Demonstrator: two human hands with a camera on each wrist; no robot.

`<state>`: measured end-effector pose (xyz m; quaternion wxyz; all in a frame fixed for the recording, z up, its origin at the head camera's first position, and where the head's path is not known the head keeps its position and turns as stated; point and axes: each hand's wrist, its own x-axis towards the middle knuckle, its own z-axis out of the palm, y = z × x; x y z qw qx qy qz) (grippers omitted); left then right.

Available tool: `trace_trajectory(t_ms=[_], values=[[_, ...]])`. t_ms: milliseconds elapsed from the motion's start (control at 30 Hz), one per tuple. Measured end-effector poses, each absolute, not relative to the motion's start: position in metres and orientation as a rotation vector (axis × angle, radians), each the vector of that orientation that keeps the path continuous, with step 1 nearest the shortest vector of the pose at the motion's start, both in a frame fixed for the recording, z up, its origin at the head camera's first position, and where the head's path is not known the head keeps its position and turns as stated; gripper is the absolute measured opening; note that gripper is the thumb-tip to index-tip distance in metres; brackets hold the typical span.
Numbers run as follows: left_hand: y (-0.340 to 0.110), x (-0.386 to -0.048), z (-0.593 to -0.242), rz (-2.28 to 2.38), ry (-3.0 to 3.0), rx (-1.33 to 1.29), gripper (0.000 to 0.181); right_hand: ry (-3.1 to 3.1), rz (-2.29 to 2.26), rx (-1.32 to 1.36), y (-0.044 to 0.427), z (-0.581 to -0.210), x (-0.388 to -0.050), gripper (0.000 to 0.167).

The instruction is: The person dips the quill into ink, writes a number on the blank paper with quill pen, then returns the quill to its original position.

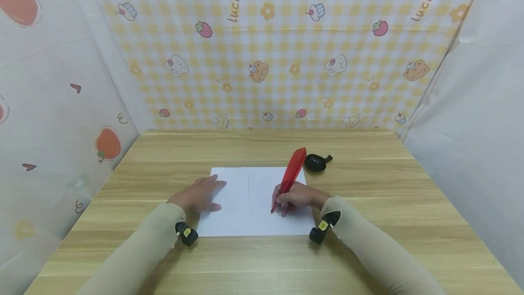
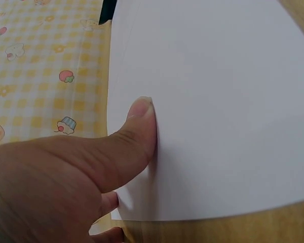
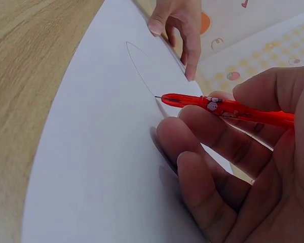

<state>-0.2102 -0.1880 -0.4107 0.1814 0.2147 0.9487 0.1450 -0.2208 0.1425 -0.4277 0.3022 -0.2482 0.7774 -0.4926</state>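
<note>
A white sheet of paper lies flat on the wooden table. My left hand rests on its left edge with fingers spread; in the left wrist view the thumb presses on the paper. Between thumb and fingers my right hand pinches a red feather pen. The right wrist view shows the slim red barrel with small white figures on it and its tip on the paper. A thin curved line runs down the sheet, rounds at the bottom and rises to the pen tip.
Behind the paper's right corner sits a small rounded black object with a short tab, close to the feather's top. A yellow checked cloth hangs along the table's back edge. White sheets stand at both sides. Each wrist wears a black camera.
</note>
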Motion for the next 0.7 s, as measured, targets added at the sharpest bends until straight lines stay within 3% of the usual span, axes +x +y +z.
trace_trajectory(t_ms=[700], values=[[-0.1908, -0.2122, -0.414, 0.405, 2.695, 0.639, 0.072, 2.087, -1.321, -0.652, 0.141, -0.4281, -0.2296, 0.013]])
